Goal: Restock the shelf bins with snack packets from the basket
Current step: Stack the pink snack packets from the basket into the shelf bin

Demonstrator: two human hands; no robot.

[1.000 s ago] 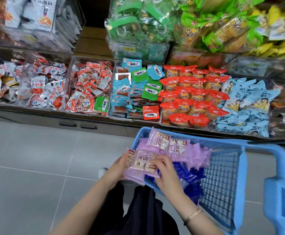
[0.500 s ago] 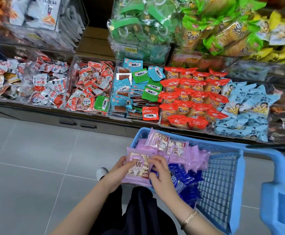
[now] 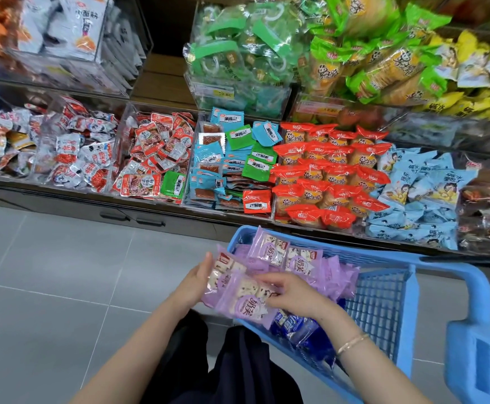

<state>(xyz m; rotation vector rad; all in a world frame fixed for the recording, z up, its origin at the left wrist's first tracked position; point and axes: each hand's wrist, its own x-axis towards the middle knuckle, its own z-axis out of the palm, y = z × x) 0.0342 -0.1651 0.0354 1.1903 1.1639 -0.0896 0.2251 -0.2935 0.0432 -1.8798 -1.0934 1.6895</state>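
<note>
A blue plastic basket (image 3: 383,298) stands on the floor in front of the shelf, holding purple snack packets (image 3: 302,259) and dark blue packets (image 3: 296,325). Over its near left corner I hold a small stack of purple packets (image 3: 238,295). My left hand (image 3: 194,282) supports the stack from the left side. My right hand (image 3: 293,291) pinches the top packet from the right. Clear shelf bins (image 3: 226,161) run across the view above the basket, filled with red, blue, green and orange packets.
A second, higher row of bins holds green, yellow and white packets (image 3: 243,53). A gap with bare wooden shelf (image 3: 162,80) lies between two upper bins. The basket's blue handle (image 3: 471,339) rises at the right. Grey tiled floor (image 3: 48,272) spreads to the left. My dark trousers (image 3: 226,368) are below.
The stack of purple packets has shifted in my hands, and my right hand has slid across the top packet. The view has tilted slightly towards the shelf.
</note>
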